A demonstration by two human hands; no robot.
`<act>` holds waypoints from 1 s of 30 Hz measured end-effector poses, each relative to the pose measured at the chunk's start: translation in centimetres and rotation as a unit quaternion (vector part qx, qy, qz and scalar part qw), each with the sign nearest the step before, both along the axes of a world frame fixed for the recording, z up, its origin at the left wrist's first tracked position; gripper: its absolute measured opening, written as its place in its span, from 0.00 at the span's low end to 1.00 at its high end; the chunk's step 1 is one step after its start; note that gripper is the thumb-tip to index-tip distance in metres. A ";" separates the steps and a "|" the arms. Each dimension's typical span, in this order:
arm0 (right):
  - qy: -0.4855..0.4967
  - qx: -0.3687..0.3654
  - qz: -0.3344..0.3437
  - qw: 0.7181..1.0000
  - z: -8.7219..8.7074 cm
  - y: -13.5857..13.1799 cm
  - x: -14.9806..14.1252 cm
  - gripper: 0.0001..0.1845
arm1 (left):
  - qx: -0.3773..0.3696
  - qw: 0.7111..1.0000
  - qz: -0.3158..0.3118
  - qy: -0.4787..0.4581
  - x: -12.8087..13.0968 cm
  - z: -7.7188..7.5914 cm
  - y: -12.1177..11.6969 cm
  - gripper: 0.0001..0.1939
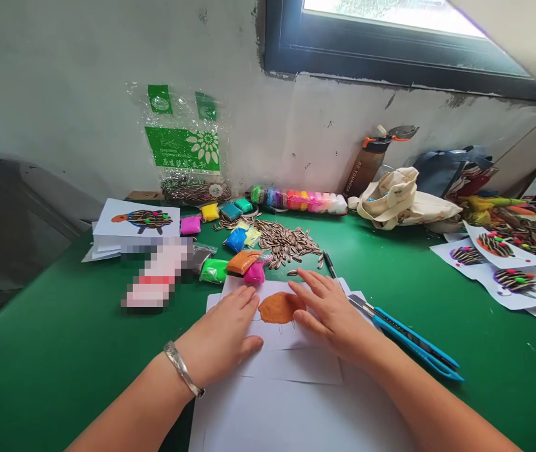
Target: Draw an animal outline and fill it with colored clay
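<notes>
My left hand [225, 333] lies flat on a white sheet of paper [291, 364], fingers together and stretched toward a flattened orange clay patch [278, 307]. My right hand [329, 314] rests on the same sheet with fingers spread, its fingertips touching the right side of the clay patch. Neither hand holds anything. A silver bracelet [183, 368] circles my left wrist.
Sunflower seeds [287, 242] are piled behind the paper, with small coloured clay bags [237, 240] and a row of clay packs [300, 201]. A blue utility knife [409, 339] and a pen [330, 265] lie to the right. Finished seed pictures [503, 276] sit at right, a seed bag [187, 150] leans on the wall.
</notes>
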State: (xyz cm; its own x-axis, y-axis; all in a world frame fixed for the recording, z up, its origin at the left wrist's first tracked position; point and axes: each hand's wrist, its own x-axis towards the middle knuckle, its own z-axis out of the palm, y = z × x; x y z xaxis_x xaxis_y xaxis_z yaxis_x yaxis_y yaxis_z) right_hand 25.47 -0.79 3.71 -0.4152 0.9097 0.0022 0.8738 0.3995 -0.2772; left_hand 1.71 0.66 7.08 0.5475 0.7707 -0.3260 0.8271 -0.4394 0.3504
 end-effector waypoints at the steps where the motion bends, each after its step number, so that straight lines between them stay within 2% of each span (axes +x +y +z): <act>1: -0.003 -0.002 0.005 1.000 0.0 0.0 0.0 0.27 | 0.001 1.000 -0.002 0.005 0.0 0.0 0.0 0.33; 19: -0.018 -0.016 0.016 1.000 -0.2 0.2 -0.1 0.27 | 0.006 0.999 -0.017 0.047 0.2 -0.1 0.2 0.34; 23: 0.016 -0.005 0.003 1.000 -0.1 0.3 1.1 0.28 | 0.015 0.999 -0.016 0.024 0.1 -0.1 0.2 0.33; 30: 0.005 0.015 0.033 0.999 -0.2 0.3 1.6 0.25 | 0.004 1.000 -0.005 0.001 -0.1 -0.1 0.0 0.33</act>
